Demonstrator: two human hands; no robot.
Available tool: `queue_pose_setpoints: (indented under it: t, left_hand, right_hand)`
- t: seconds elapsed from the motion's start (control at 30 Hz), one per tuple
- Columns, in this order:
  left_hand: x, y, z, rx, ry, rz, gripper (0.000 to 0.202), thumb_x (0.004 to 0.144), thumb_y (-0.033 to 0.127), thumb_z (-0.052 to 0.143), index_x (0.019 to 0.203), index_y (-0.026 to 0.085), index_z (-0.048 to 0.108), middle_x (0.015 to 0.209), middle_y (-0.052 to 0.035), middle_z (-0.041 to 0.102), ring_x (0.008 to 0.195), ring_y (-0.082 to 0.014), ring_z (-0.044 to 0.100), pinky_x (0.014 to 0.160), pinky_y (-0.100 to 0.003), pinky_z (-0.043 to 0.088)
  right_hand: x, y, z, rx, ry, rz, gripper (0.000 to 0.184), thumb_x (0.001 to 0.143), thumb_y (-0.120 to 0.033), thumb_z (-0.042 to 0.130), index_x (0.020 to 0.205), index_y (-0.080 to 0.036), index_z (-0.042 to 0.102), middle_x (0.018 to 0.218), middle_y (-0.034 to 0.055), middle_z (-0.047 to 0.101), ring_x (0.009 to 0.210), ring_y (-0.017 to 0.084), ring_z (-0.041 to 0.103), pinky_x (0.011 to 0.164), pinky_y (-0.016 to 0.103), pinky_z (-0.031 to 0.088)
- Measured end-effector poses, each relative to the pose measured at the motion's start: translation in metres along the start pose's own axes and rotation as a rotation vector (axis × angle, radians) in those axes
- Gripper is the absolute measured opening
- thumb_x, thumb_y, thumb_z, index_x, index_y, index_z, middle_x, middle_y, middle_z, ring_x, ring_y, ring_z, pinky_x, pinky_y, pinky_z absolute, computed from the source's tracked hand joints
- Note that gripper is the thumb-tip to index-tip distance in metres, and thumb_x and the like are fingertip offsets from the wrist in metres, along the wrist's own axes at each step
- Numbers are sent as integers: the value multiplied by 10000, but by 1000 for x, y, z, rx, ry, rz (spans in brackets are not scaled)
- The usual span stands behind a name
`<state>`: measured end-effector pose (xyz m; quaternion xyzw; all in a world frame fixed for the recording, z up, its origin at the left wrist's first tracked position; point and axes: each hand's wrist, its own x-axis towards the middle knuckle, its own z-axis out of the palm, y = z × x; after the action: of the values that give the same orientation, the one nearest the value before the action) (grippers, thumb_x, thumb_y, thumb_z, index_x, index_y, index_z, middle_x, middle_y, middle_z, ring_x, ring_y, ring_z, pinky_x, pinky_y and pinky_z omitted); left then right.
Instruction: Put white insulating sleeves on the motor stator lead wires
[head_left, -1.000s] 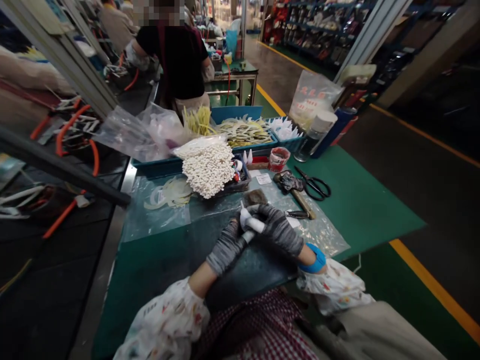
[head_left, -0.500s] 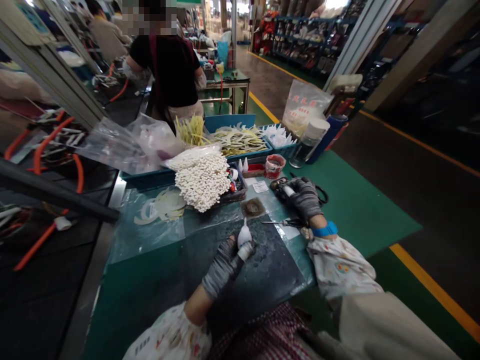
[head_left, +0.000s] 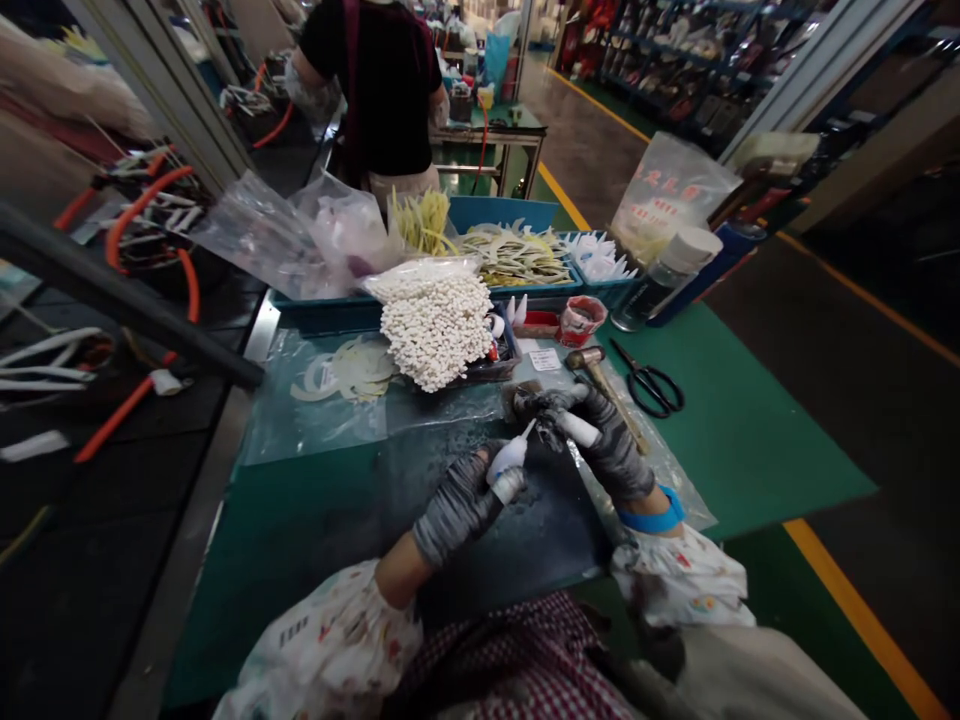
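Observation:
My left hand (head_left: pixel 459 505), in a grey fingerless-looking glove, is closed around a small white squeeze bottle (head_left: pixel 510 458). The bottle tilts, its thin nozzle pointing up and right toward my other hand. My right hand (head_left: pixel 606 445), gloved alike with white wrap on a finger, has its fingers closed just beside the nozzle. Something dark shows at its fingertips, too blurred to name. Both hands are over a dark mat (head_left: pixel 450 460). Beside my right hand lies a hammer (head_left: pixel 589 358), partly hidden by the hand. Black-handled scissors (head_left: pixel 651 385) lie farther right.
A bundle of white-tipped sticks (head_left: pixel 435 325) lies ahead. Behind stand blue bins with yellowish strips (head_left: pixel 517 255) and white pointed pieces (head_left: pixel 598 255). A red-rimmed cup (head_left: pixel 582 320) and a clear bottle (head_left: pixel 664 280) stand right. A co-worker (head_left: pixel 379 95) is beyond the table.
My right hand has moved left, away from the hammer, toward the bottle's nozzle. My left hand has shifted slightly right and tilted the bottle rightward. The awl-like tool no longer shows on the mat.

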<state>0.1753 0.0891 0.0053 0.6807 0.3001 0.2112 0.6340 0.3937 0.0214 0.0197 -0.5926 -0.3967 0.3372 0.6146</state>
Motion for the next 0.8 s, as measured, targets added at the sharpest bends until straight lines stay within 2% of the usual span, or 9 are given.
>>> queue_pose_setpoints:
  t: [0.17, 0.27, 0.4, 0.47, 0.6, 0.8]
  left_hand:
    - [-3, -8, -2, 98, 2, -5, 341, 969, 478, 661, 1161, 207, 742, 1033, -82, 791, 910, -258, 715, 876, -398, 592]
    - [-5, -10, -5, 197, 29, 20, 294, 986, 471, 657, 1088, 210, 744, 984, -75, 779, 890, -258, 711, 887, -407, 598]
    - [-5, -8, -6, 266, 18, 101, 270, 1027, 427, 625, 1154, 218, 740, 995, -58, 789, 890, -242, 735, 897, -386, 619]
    - [-4, -11, -5, 383, 51, 141, 266, 1045, 425, 609, 1139, 219, 747, 948, -56, 782, 859, -239, 740, 872, -372, 627]
    - [-3, -25, -3, 596, 129, 166, 360, 1043, 486, 596, 1158, 190, 764, 897, -98, 778, 805, -268, 740, 821, -397, 630]
    - [-3, -34, 2, 631, 169, 115, 512, 1054, 584, 551, 1228, 155, 769, 940, -172, 781, 858, -328, 746, 862, -463, 611]
  right_hand:
    - [-3, -10, 6, 71, -120, 69, 249, 872, -490, 911, 895, -284, 773, 956, -1, 850, 956, 246, 794, 933, 412, 666]
    - [-4, -13, 10, 83, -126, 82, 298, 845, -527, 929, 888, -279, 771, 971, 8, 858, 966, 262, 801, 922, 420, 667]
    - [-7, -15, 13, 72, -115, 108, 330, 841, -557, 925, 1000, -290, 813, 1023, 18, 867, 971, 258, 801, 911, 408, 664]
    - [-9, -16, 15, 48, -129, 120, 340, 873, -578, 892, 1037, -286, 835, 1031, 31, 872, 959, 255, 799, 901, 406, 665]
    - [-12, -20, 21, -13, -167, 106, 331, 919, -578, 843, 1067, -282, 862, 1078, 48, 887, 1011, 271, 815, 933, 420, 667]
    - [-16, -23, 29, -69, -178, 82, 247, 961, -491, 809, 1101, -291, 852, 1106, 39, 885, 1036, 271, 823, 979, 437, 661]
